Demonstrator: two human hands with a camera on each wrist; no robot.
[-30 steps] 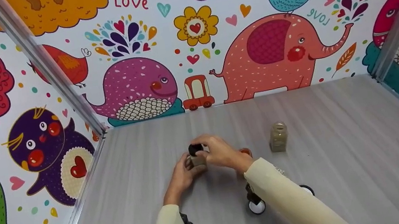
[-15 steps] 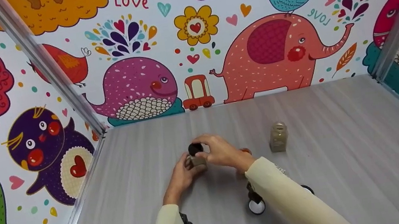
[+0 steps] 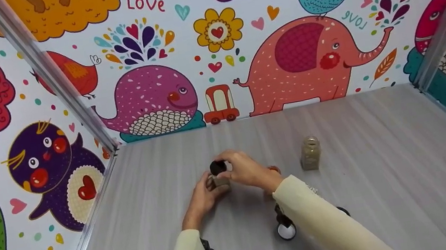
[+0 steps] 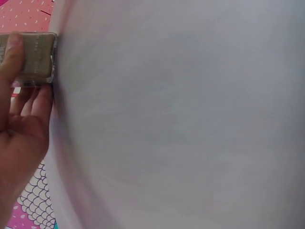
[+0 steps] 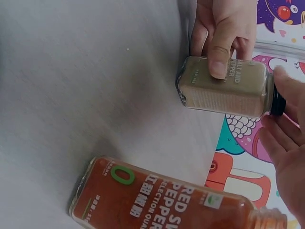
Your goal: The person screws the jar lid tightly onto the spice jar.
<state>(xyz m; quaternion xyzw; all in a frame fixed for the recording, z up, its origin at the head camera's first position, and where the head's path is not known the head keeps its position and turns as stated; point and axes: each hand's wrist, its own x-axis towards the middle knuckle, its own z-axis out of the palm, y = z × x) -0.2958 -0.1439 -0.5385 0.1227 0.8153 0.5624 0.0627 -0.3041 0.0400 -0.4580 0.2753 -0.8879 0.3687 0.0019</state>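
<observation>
A small glass jar of brownish powder, labelled salt and pepper (image 5: 228, 98), stands on the table. My left hand (image 3: 202, 198) grips its body, the thumb laid across the label in the right wrist view. On its mouth sits a black cap (image 3: 217, 168), pinched at the rim by the thumb and fingers of my right hand (image 3: 247, 170). The left wrist view shows the jar's lower part (image 4: 38, 57) under my left thumb. Close by my right hand is a jar of red sweet pepper powder (image 5: 138, 200), its threaded mouth uncapped; my right forearm mostly hides it in the head view.
Another jar of brownish powder (image 3: 311, 154) stands uncapped to the right on the grey wood-look table (image 3: 384, 154). Beside my right forearm lies a black-rimmed cap with a white inside (image 3: 287, 231). Another dark cap edge (image 3: 344, 211) shows past the sleeve. Patterned walls (image 3: 158, 99) border the table.
Both hands stay at the jar and its cap, almost in the same place. The head view has shifted very slightly.
</observation>
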